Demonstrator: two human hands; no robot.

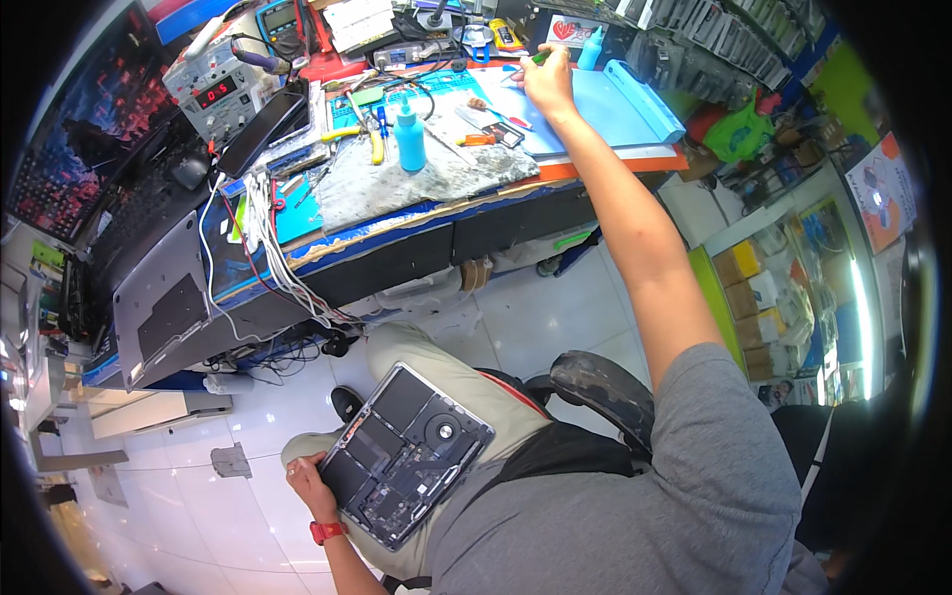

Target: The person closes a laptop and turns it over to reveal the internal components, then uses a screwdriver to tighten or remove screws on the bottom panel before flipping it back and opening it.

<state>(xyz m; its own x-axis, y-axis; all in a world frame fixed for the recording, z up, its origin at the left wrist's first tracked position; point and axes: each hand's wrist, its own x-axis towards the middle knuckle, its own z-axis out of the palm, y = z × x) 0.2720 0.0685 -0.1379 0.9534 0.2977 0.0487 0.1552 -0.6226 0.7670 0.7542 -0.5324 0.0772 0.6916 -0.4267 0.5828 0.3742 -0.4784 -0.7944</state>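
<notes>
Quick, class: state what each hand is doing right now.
Left hand: closed on the edge of the opened laptop on the lap.
Right hand: grip closed on a green-handled tool at the bench.

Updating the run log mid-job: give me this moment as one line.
left hand: steadying opened laptop on lap | right hand: reaching across blue mat, pinching green tool | blue bottle: upright on workbench

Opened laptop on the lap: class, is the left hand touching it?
Touching. The head view shows the left hand gripping the near corner of the laptop, fingers on its edge.
</notes>
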